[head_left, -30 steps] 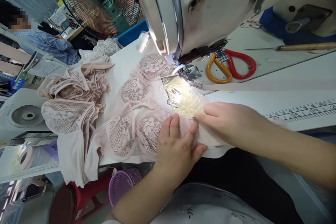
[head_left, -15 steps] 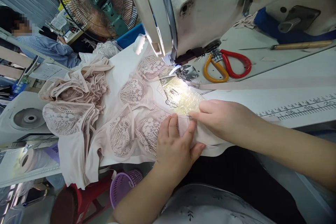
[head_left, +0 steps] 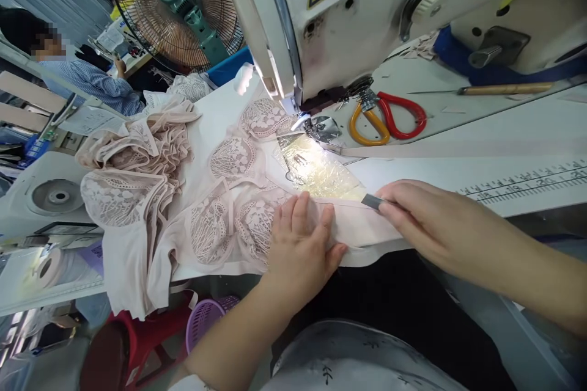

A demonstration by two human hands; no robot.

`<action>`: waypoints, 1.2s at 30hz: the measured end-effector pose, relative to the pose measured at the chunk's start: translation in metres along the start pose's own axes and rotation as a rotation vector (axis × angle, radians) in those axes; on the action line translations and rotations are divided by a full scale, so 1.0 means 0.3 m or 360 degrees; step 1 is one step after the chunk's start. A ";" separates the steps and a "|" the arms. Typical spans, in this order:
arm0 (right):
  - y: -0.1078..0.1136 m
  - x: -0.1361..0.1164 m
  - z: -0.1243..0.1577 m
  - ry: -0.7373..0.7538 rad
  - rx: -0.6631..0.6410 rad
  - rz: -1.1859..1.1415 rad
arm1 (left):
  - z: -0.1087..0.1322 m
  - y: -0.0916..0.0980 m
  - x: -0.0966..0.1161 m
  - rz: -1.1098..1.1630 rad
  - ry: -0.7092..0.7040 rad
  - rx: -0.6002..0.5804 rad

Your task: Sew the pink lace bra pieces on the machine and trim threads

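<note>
A pale pink lace bra (head_left: 233,159) lies over the white sewing table, and its smooth band (head_left: 362,220) reaches right along the front edge. My left hand (head_left: 300,244) rests flat on the bra beside a lace cup, fingers spread. Between thumb and fingers, my right hand (head_left: 422,214) pinches a small flat grey piece (head_left: 372,201) whose kind I cannot make out. The tip of this piece is at the band's upper edge. Just behind the band, a shiny yellowish plate (head_left: 321,172) sits under the lit needle area of the sewing machine (head_left: 316,43).
Orange-and-red-handled scissors (head_left: 403,116) and a wooden-handled awl (head_left: 504,90) lie right of the needle. More bras (head_left: 132,189) are piled at left. Behind stand a large fan (head_left: 183,12) and a seated person (head_left: 96,79). Below are a purple basket (head_left: 202,321) and a red stool (head_left: 147,342).
My right hand has slid to the right along the band, and the grey piece now shows at its fingertips. My left hand stays on the bra. The whole view has shifted slightly.
</note>
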State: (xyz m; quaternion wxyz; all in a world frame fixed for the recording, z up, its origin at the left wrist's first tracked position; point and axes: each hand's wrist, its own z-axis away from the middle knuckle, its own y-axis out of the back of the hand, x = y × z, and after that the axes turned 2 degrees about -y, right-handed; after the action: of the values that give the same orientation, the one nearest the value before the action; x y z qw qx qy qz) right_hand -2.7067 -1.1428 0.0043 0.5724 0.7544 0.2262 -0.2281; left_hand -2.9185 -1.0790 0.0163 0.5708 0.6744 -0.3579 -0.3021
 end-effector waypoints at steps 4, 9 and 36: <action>-0.013 -0.009 -0.014 -0.0014 -0.0010 0.0048 | -0.025 0.011 0.041 0.0043 -0.0162 -0.0060; -0.016 -0.017 -0.062 0.0096 -0.0162 0.0378 | -0.037 -0.032 0.082 0.0079 -0.0060 0.0104; 0.000 -0.038 -0.114 0.0319 -0.0321 0.0484 | -0.029 -0.073 0.073 -0.0047 -0.0070 0.0224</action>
State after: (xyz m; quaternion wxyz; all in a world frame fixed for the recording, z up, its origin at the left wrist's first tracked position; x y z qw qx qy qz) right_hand -2.7130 -1.1106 0.0194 0.6474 0.7377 0.1871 -0.0392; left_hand -2.8961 -1.0904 -0.0037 0.5094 0.7113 -0.3807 -0.2995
